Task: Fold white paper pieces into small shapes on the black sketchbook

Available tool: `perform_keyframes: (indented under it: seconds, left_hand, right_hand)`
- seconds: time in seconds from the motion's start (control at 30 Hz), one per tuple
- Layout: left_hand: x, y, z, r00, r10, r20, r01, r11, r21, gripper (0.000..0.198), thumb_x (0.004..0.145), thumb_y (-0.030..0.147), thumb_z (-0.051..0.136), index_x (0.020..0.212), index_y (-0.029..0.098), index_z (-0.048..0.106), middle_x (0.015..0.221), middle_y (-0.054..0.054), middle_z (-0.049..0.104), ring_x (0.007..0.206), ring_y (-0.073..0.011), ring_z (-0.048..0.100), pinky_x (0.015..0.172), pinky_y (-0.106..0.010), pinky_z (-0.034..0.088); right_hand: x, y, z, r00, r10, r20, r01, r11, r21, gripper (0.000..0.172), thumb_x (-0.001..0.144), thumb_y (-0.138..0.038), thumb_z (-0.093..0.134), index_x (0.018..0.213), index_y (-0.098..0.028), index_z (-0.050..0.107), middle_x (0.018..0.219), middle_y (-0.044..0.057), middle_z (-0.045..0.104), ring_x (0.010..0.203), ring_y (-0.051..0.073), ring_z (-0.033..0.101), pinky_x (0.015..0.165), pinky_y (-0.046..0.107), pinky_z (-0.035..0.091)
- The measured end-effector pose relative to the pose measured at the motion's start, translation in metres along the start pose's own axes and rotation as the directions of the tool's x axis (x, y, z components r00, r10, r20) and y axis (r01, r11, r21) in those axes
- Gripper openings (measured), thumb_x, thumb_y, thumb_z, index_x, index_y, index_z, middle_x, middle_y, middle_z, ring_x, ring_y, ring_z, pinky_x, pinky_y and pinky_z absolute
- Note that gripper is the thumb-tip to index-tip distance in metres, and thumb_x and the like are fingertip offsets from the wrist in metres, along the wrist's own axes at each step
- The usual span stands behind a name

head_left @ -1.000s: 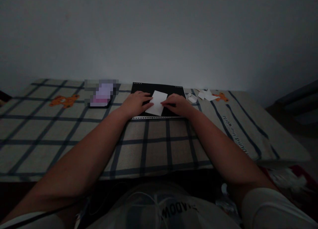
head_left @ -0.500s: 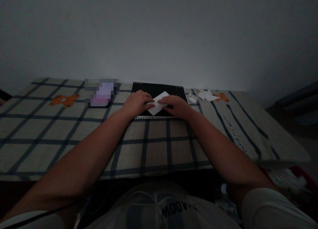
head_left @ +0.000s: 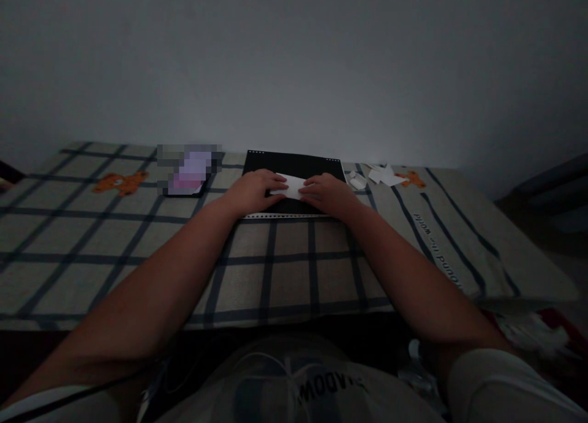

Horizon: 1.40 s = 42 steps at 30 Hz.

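A small piece of white paper (head_left: 294, 187) lies between my hands, over a black sheet or pad (head_left: 294, 160) with rows of small holes along its edges. My left hand (head_left: 258, 191) grips the paper's left end, thumb nearer me and fingers beyond it. The right end is held by my right hand (head_left: 327, 194), its fingertips bent together on the paper. Both ends of the paper are partly hidden under my fingers. The paper appears as a wide, low strip; its folds are too dim to make out.
Left of the pad lies a phone (head_left: 190, 172) with a lit, blurred screen. To the right are a small folded white paper (head_left: 357, 180) and several white paper pieces (head_left: 386, 175). A checked cloth (head_left: 289, 270) covers the table, which meets a plain wall (head_left: 294, 68).
The white paper has gone from a diamond shape to a narrower, level strip. My right hand has shifted slightly, its fingers now lower on the paper's right end.
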State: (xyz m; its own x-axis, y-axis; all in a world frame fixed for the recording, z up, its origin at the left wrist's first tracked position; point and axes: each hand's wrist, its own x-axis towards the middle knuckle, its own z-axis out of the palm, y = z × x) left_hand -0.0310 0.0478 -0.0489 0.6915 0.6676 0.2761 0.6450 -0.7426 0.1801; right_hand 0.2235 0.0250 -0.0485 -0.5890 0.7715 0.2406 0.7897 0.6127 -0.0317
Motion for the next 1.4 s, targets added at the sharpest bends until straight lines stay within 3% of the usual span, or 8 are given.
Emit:
perform_keyframes:
  seconds: [0.2,0.33,0.5,0.7,0.97,1.13,1.27,1.4]
  left_hand:
    - [-0.002,-0.007,-0.001,0.998,-0.045,0.040,0.046,0.999,-0.022,0.044,0.097,0.037,0.053,0.135,0.020,0.067,0.140,-0.008,0.066,0.131,-0.0240,0.060,0.113,-0.042,0.044]
    - [-0.001,-0.008,-0.002,0.997,-0.052,0.054,0.053,0.998,-0.030,0.043,0.099,0.035,0.052,0.137,0.022,0.066,0.141,-0.006,0.065,0.133,-0.0221,0.059,0.115,-0.040,0.043]
    - [-0.001,-0.010,-0.002,0.995,-0.062,0.080,0.064,0.997,-0.031,0.038,0.099,0.034,0.052,0.134,0.028,0.068,0.139,0.000,0.067,0.133,-0.0195,0.059,0.114,-0.037,0.044]
    - [-0.002,-0.007,-0.006,0.995,-0.053,0.087,0.053,0.999,0.003,0.042,0.095,0.030,0.053,0.133,0.023,0.069,0.137,-0.004,0.068,0.130,-0.0223,0.062,0.113,-0.038,0.045]
    - [0.000,-0.004,-0.008,0.991,-0.105,0.078,0.097,0.990,0.102,0.043,0.091,0.026,0.053,0.130,0.025,0.071,0.131,-0.004,0.072,0.120,-0.0246,0.067,0.103,-0.038,0.051]
    - [0.001,-0.006,-0.006,0.993,-0.102,0.052,0.093,0.983,0.160,0.040,0.092,0.023,0.051,0.123,0.025,0.074,0.133,-0.003,0.071,0.122,-0.0251,0.061,0.103,-0.041,0.049]
    - [0.001,-0.003,-0.008,0.994,-0.110,0.005,0.106,0.972,0.211,0.038,0.095,0.028,0.048,0.118,0.023,0.077,0.129,-0.006,0.071,0.119,-0.0295,0.059,0.099,-0.045,0.050]
    - [0.001,0.000,-0.007,0.999,-0.049,0.006,0.048,0.988,0.148,0.041,0.096,0.033,0.048,0.125,0.019,0.074,0.129,-0.010,0.070,0.120,-0.0304,0.058,0.104,-0.047,0.046]
  right_hand:
    - [0.000,0.011,0.005,0.997,-0.054,-0.051,0.059,0.993,0.104,0.030,0.097,-0.035,0.060,0.119,-0.023,0.077,0.125,0.011,0.070,0.111,0.027,0.062,0.093,0.042,0.049]
    - [0.000,0.017,0.010,0.989,-0.125,-0.084,0.136,0.979,0.151,0.031,0.097,-0.029,0.060,0.123,-0.021,0.075,0.133,0.013,0.068,0.124,0.028,0.060,0.103,0.045,0.048]
    - [0.002,0.017,0.010,0.986,-0.165,-0.016,0.166,0.978,0.124,0.035,0.100,-0.028,0.053,0.130,-0.023,0.071,0.139,0.010,0.067,0.127,0.028,0.062,0.108,0.048,0.048]
    - [0.001,0.014,0.005,0.984,-0.174,0.027,0.171,0.981,0.089,0.038,0.102,-0.029,0.049,0.133,-0.018,0.068,0.140,0.011,0.065,0.129,0.028,0.061,0.110,0.047,0.047]
    - [-0.001,0.004,0.002,0.997,-0.066,-0.026,0.066,0.997,0.029,0.034,0.096,-0.034,0.060,0.124,-0.024,0.075,0.128,0.009,0.073,0.114,0.031,0.068,0.090,0.045,0.056]
    - [-0.003,-0.009,-0.009,0.997,-0.077,-0.008,0.076,0.994,-0.076,0.032,0.098,-0.041,0.056,0.117,-0.027,0.078,0.123,0.006,0.074,0.103,0.028,0.065,0.069,0.036,0.050]
    - [-0.003,-0.015,-0.012,0.999,-0.039,0.003,0.039,0.997,-0.062,0.036,0.099,-0.045,0.055,0.116,-0.024,0.078,0.115,0.011,0.072,0.099,0.027,0.063,0.067,0.034,0.045]
    - [-0.001,-0.011,-0.007,0.998,-0.057,0.019,0.056,0.998,0.037,0.033,0.100,-0.040,0.055,0.115,-0.022,0.078,0.105,0.011,0.071,0.095,0.024,0.062,0.074,0.034,0.046]
